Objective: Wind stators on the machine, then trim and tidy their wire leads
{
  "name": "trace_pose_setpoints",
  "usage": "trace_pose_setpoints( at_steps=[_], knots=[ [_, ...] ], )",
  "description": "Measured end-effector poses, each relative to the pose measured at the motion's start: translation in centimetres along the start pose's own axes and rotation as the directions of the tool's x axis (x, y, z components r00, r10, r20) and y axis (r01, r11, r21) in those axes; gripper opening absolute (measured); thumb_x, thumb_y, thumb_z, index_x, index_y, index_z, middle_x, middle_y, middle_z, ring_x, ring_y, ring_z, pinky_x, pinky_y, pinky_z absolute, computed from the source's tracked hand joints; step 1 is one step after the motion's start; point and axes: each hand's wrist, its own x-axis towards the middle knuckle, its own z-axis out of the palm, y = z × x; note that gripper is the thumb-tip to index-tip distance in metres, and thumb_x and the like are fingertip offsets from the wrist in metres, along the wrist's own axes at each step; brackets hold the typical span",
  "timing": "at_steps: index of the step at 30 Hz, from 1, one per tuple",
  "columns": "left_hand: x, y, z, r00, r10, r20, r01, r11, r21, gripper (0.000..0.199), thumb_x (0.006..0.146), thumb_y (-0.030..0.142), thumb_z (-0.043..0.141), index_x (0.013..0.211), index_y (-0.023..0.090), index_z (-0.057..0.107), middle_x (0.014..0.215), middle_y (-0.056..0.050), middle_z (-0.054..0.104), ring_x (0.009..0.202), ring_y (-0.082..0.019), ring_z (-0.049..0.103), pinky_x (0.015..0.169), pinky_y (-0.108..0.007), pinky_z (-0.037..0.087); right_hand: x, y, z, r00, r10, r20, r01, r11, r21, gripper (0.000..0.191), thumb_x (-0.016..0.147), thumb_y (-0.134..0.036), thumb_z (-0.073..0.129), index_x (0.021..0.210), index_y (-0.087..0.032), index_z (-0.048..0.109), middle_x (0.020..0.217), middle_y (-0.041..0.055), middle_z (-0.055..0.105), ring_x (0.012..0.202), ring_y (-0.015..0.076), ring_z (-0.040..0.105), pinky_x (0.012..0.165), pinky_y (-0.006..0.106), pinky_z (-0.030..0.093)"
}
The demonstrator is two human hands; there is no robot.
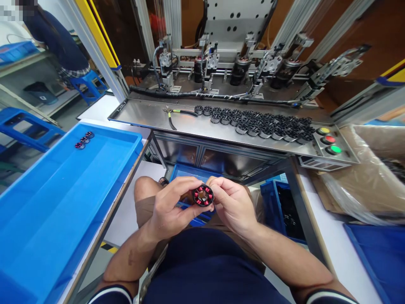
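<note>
Between my two hands, above my lap, is a round black motor stator (203,195) with red copper windings around an open centre. My left hand (175,202) grips its left side, thumb below and fingers above. The fingers of my right hand (232,202) are bent and pinched together at its right edge; whether they hold a wire or just the rim cannot be made out. Beyond my hands, several similar black ring-shaped parts (262,124) stand in rows on the metal ledge (142,114). Wire cutters (177,113) with black and green handles lie left of them.
At left, a large blue tray (47,202) holds three red-wound stators (85,139). Behind the ledge stands a machine with clamps and cylinders (240,69). Yellow, red and green buttons (330,140) sit at its right end. A plastic-lined carton (363,177) is at right; a person (60,38) is at upper left.
</note>
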Motion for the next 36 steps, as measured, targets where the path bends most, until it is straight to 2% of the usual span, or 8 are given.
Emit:
trace_pose_setpoints(
  at_steps=[13, 18, 20, 23, 28, 30, 32, 36],
  knots=[
    [-0.1, 0.2, -0.2, 0.999, -0.026, 0.025, 0.027, 0.997, -0.065, 0.052, 0.077, 0.01, 0.079, 0.125, 0.024, 0.064, 0.108, -0.008, 0.072, 0.103, -0.021, 0.069, 0.085, -0.031, 0.061, 0.0, -0.4, 0.0, 0.998, -0.05, 0.026, 0.053, 0.994, -0.098, 0.038, 0.084, -0.048, 0.074, 0.067, -0.017, 0.061, 0.062, -0.0015, 0.057, 0.05, 0.0087, 0.051, 0.045, 0.021, 0.044],
    [-0.1, 0.4, -0.4, 0.995, -0.078, 0.056, 0.086, 0.986, -0.144, 0.043, 0.078, 0.004, 0.075, 0.116, 0.024, 0.068, 0.122, -0.009, 0.067, 0.111, -0.021, 0.067, 0.09, -0.032, 0.06, 0.3, -1.1, -0.2, 0.972, -0.227, 0.059, 0.235, 0.941, -0.242, 0.029, 0.09, -0.038, 0.067, 0.071, -0.017, 0.062, 0.066, -0.0013, 0.057, 0.049, 0.0089, 0.053, 0.044, 0.022, 0.047],
    [0.0, 0.5, -0.3, 0.989, -0.118, 0.086, 0.137, 0.956, -0.261, 0.034, 0.079, 0.007, 0.075, 0.108, 0.025, 0.071, 0.128, -0.01, 0.064, 0.112, -0.022, 0.067, 0.096, -0.037, 0.058, 0.4, -1.8, -0.5, 0.913, -0.389, 0.126, 0.406, 0.825, -0.394, 0.022, 0.093, -0.029, 0.063, 0.074, -0.018, 0.062, 0.067, 0.0, 0.059, 0.052, 0.0105, 0.057, 0.046, 0.023, 0.05],
    [0.4, 0.5, 0.1, 0.952, -0.283, 0.113, 0.3, 0.804, -0.513, 0.037, 0.075, 0.026, 0.083, 0.11, 0.025, 0.068, 0.127, -0.01, 0.065, 0.111, -0.023, 0.068, 0.095, -0.037, 0.058, 0.4, -2.8, -1.0, 0.736, -0.589, 0.335, 0.656, 0.495, -0.57, 0.013, 0.093, -0.016, 0.06, 0.081, -0.019, 0.063, 0.07, 0.0024, 0.065, 0.063, 0.0141, 0.064, 0.055, 0.025, 0.055],
    [1.0, 0.5, 1.0, 0.673, -0.514, 0.532, 0.727, 0.327, -0.604, 0.045, 0.081, 0.057, 0.071, 0.094, 0.015, 0.064, 0.072, -0.007, 0.073, 0.066, -0.019, 0.074, 0.054, -0.023, 0.058, 0.4, -3.8, -1.9, 0.544, -0.619, 0.567, 0.79, 0.149, -0.595, 0.011, 0.09, -0.011, 0.062, 0.095, -0.022, 0.064, 0.077, 0.0039, 0.07, 0.068, 0.0153, 0.068, 0.057, 0.025, 0.058],
    [0.9, 0.6, 1.2, 0.644, -0.515, 0.565, 0.746, 0.259, -0.614, 0.042, 0.079, 0.053, 0.075, 0.091, 0.015, 0.064, 0.066, -0.005, 0.073, 0.059, -0.019, 0.073, 0.049, -0.022, 0.057, 0.4, -4.0, -2.2, 0.516, -0.614, 0.597, 0.817, 0.145, -0.557, 0.014, 0.088, -0.011, 0.063, 0.097, -0.022, 0.064, 0.075, 0.0035, 0.069, 0.068, 0.0162, 0.068, 0.059, 0.026, 0.059],
    [0.8, 0.8, 1.3, 0.687, -0.551, 0.474, 0.693, 0.301, -0.655, 0.037, 0.076, 0.044, 0.081, 0.093, 0.015, 0.067, 0.071, -0.004, 0.075, 0.06, -0.018, 0.074, 0.053, -0.023, 0.059, 0.5, -4.1, -2.6, 0.52, -0.588, 0.619, 0.832, 0.187, -0.522, 0.018, 0.084, -0.011, 0.068, 0.098, -0.021, 0.064, 0.077, 0.0041, 0.067, 0.07, 0.0175, 0.068, 0.062, 0.029, 0.06],
    [0.5, 1.1, 1.4, 0.738, -0.567, 0.366, 0.631, 0.386, -0.673, 0.031, 0.077, 0.038, 0.082, 0.094, 0.015, 0.07, 0.076, -0.005, 0.078, 0.063, -0.018, 0.075, 0.057, -0.024, 0.062, 0.7, -4.0, -3.2, 0.635, -0.578, 0.514, 0.763, 0.362, -0.536, 0.042, 0.079, -0.023, 0.08, 0.117, -0.023, 0.062, 0.092, 0.008, 0.068, 0.082, 0.0211, 0.067, 0.068, 0.034, 0.06]
  ],
)
